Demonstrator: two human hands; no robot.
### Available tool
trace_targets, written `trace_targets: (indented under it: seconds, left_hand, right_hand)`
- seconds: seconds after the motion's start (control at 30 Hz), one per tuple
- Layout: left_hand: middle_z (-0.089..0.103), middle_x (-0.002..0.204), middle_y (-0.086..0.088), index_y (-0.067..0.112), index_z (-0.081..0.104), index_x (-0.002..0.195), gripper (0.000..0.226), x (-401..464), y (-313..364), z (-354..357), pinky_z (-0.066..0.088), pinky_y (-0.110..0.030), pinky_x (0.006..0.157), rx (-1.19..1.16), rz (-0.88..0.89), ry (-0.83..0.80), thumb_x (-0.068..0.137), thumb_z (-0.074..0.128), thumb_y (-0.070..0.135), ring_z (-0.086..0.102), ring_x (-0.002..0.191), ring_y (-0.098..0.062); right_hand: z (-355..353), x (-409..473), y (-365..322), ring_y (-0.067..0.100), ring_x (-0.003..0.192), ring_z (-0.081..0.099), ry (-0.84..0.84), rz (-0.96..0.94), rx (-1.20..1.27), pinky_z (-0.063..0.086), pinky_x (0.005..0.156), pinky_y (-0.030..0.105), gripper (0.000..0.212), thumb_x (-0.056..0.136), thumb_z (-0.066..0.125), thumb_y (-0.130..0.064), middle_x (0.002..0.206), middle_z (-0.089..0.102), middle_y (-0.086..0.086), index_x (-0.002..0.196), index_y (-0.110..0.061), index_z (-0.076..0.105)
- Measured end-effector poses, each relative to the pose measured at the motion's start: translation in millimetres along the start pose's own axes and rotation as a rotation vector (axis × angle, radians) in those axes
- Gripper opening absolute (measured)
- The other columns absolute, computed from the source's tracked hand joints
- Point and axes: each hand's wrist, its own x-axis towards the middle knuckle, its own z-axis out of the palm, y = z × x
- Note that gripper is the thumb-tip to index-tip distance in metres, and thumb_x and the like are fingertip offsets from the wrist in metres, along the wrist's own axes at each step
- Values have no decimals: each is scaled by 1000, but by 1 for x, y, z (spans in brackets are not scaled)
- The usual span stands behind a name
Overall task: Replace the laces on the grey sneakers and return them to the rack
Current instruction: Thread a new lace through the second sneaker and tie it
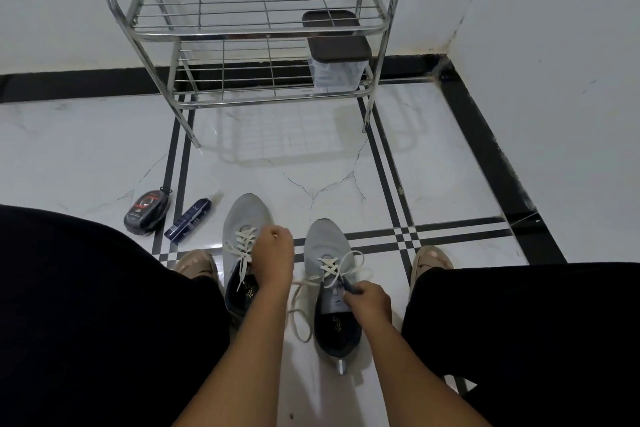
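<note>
On the white tiled floor [346, 163] in front of a steel shoe rack [249, 31], a seated person in black trousers bends over a pair of grey sneakers set side by side, toes pointing toward the rack. Nearest the rack is the left sneaker [246, 218], threaded with a cream lace [242, 246] whose ends hang loose over its dark opening; the left hand [275, 256] is above its tongue with fingers curled into a loose fist, though what it grips, if anything, cannot be told from this angle. Slightly farther back from the rack, the right sneaker [325, 243] also carries a cream lace [304, 291], its long ends trailing onto the tiles on the side toward the other shoe. The right hand [369, 302] pinches something at the top of that shoe's tongue, just behind the last crossing of the lace; whether it holds the lace or the tongue itself is hard to make out. A dark, lidded plastic box [337, 59] sits on the rack's lower shelf, at its right end, while the upper shelf shows only bare wire. Out from the rack's left front leg, a round black shoe-polish sponge [147, 212] and a small navy box [188, 218] lie on the tiles, just beside the left sneaker. Two beige slippers [195, 265] on the person's feet flank the pair of sneakers.
</note>
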Motion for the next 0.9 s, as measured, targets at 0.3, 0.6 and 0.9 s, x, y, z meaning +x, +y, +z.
trace_targets:
  seconds: [0.3,0.6,0.9]
  left_hand:
    - [63,89,-10,18,49,69,25,-26,-72,38,42,-31,71,253,-172,-439,92,52,26,56,81,-25]
    - [51,69,-6,14,45,73,26,-7,-41,16,44,-32,59,-99,-220,-141,94,47,28,53,62,-26]
    - [64,115,-13,9,58,109,27,-21,-68,34,46,-34,83,581,35,-370,98,40,25,59,108,-32]
  right_hand:
    - [1,6,-3,25,90,61,21,-33,-60,41,69,24,19,90,58,-29,100,70,6,100,-21,72]
    - [1,15,1,23,82,54,51,18,-47,40,69,25,21,93,54,-28,102,68,8,103,-19,71]
    - [1,17,0,23,82,53,57,39,-58,41,69,25,22,95,52,-27,103,67,8,106,-18,70]
